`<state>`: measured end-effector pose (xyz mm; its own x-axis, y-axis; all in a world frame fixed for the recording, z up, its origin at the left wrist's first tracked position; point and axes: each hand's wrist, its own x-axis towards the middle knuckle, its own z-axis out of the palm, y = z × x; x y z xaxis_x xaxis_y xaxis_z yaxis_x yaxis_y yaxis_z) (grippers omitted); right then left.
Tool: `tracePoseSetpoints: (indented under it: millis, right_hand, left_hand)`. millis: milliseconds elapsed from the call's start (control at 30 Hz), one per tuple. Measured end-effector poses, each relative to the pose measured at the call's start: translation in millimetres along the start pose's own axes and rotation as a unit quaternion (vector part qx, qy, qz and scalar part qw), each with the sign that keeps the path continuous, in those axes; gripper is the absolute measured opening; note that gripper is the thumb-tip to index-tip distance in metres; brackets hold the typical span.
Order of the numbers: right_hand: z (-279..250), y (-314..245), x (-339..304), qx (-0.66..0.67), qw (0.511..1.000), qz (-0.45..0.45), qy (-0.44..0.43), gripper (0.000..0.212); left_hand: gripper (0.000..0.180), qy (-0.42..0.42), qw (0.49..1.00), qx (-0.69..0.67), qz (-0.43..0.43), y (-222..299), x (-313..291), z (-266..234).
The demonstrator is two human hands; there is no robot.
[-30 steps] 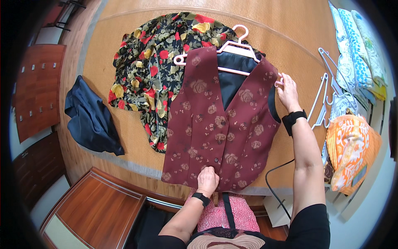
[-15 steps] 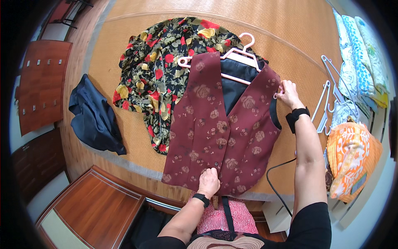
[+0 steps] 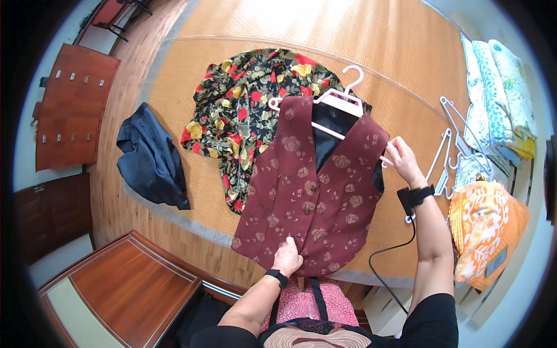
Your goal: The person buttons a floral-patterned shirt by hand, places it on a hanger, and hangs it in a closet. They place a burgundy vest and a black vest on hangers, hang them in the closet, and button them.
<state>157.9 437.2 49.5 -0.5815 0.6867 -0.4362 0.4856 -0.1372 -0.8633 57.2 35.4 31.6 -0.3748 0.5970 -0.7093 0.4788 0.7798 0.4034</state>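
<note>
A maroon vest (image 3: 342, 211) with tan roses and a buttoned front lies spread before me, its dark lining showing at the neck. A pale pink hanger (image 3: 355, 108) sits inside its shoulders, with the hook above the neckline. My left hand (image 3: 288, 256) is closed on the vest's lower front edge, just below a button. At the right armhole, my right hand (image 3: 401, 159) pinches the end of the hanger that pokes out from the shoulder. Under the vest's left side lies a black garment (image 3: 232, 104) with red and yellow flowers.
A dark navy garment (image 3: 152, 159) lies crumpled at the left on the woven mat (image 3: 232, 43). White hangers (image 3: 444, 162), folded patterned bedding (image 3: 493, 87) and orange patterned cloth (image 3: 484, 223) are at the right. A black cable (image 3: 377, 261) runs near my right forearm. A wooden cabinet (image 3: 125, 284) stands at lower left.
The whole scene has shifted a little as my head moved. My right hand has drawn the hanger's end slightly out of the armhole, and the vest's right shoulder has moved inward.
</note>
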Motion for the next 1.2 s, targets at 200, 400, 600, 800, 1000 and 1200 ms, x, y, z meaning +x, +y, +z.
tracePoseSetpoints:
  millis: [200, 400, 600, 800, 1000, 1200]
  right_hand:
    - [8, -86, -62, -0.339, 0.891, -0.274, 0.129, 0.010]
    - [6, -161, -120, -0.346, 0.831, -0.408, 0.154, 0.007]
    - [16, -233, -176, -0.243, 0.837, -0.473, 0.130, 0.006]
    - [24, -288, -238, -0.199, 0.811, -0.533, 0.134, 0.008]
    - [47, -313, -292, -0.230, 0.753, -0.608, 0.102, 0.003]
    - [84, -327, -328, -0.164, 0.740, -0.643, 0.109, 0.012]
  left_hand:
    - [0.038, 0.035, 0.999, 0.036, 0.020, -7, -34, -15]
    - [0.035, 0.040, 0.998, 0.019, 0.048, -19, -87, -27]
    - [0.041, 0.088, 0.989, -0.090, -0.075, -25, -133, -41]
    - [0.041, 0.160, 0.985, -0.066, -0.007, -24, -174, -57]
    - [0.041, 0.304, 0.939, -0.157, -0.028, -47, -214, -46]
    - [0.042, 0.366, 0.830, -0.418, -0.046, -95, -228, -7]
